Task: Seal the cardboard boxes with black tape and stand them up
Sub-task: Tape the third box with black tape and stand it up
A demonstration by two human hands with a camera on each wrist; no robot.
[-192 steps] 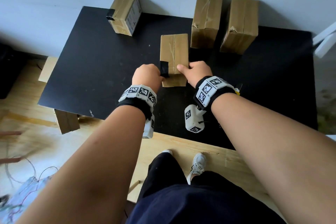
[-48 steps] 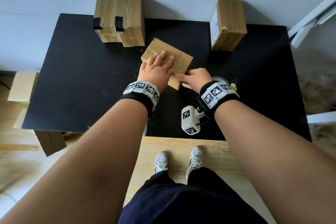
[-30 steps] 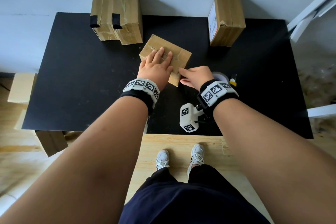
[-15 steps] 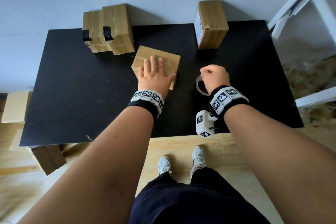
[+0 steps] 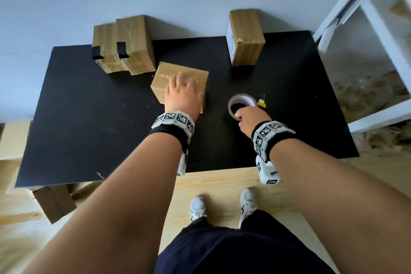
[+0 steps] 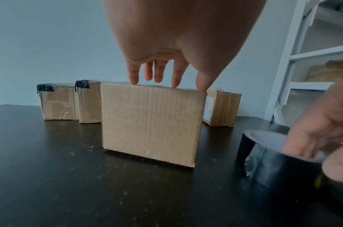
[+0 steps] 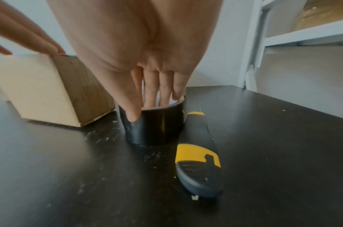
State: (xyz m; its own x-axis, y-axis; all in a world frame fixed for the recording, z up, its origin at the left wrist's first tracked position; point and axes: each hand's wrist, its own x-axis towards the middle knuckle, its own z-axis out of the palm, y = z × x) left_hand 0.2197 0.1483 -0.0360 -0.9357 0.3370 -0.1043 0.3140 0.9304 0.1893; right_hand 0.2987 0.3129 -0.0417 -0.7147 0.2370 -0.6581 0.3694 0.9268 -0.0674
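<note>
A person's left hand (image 5: 182, 95) lay flat, fingers straight, on a corrugated cardboard box (image 5: 181, 76) at mid-table (image 5: 89, 118), while the right hand (image 5: 249, 118) pinched a glossy black tape roll (image 7: 155, 124), thumb outside, fingers inside, beside a yellow-and-black utility knife (image 7: 199, 155).

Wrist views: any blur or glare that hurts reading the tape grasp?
Left wrist view: the right hand is motion-blurred at the frame edge, the box sharp. Right wrist view: the tape roll is readable with faint sheen, the knife soft up close. Head view: wide-angle bend at the shelf, even light.
</note>
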